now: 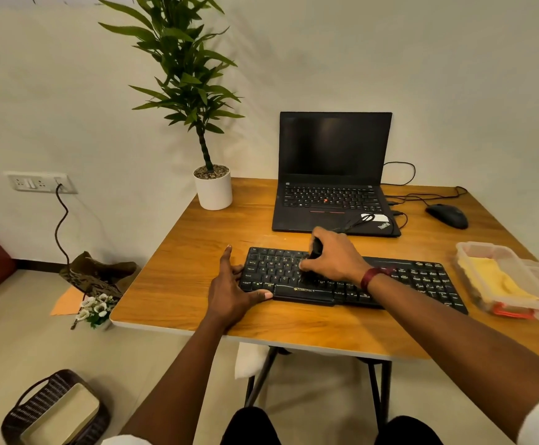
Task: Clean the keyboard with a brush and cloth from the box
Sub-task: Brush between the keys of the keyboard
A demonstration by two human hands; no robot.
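A black keyboard (422, 281) lies mid-worktop (181, 284), which is wood-grained. The left hand (229, 293), fingers straight, braces its 9 o'clock end. The right hand (335, 258) grips a dark brush (315, 247) on the keys. At 3 o'clock a clear box (467, 252) holds the yellow cloth (493, 277). A laptop (332, 146) sits at 12 and a potted plant (213, 192) at 11, against a cream wall (454, 75).

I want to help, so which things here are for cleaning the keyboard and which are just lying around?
For the job: keyboard, brush held in the right hand, left hand steadying the keyboard's end, box, cloth inside it.

Just lying about: laptop, mouse, potted plant.
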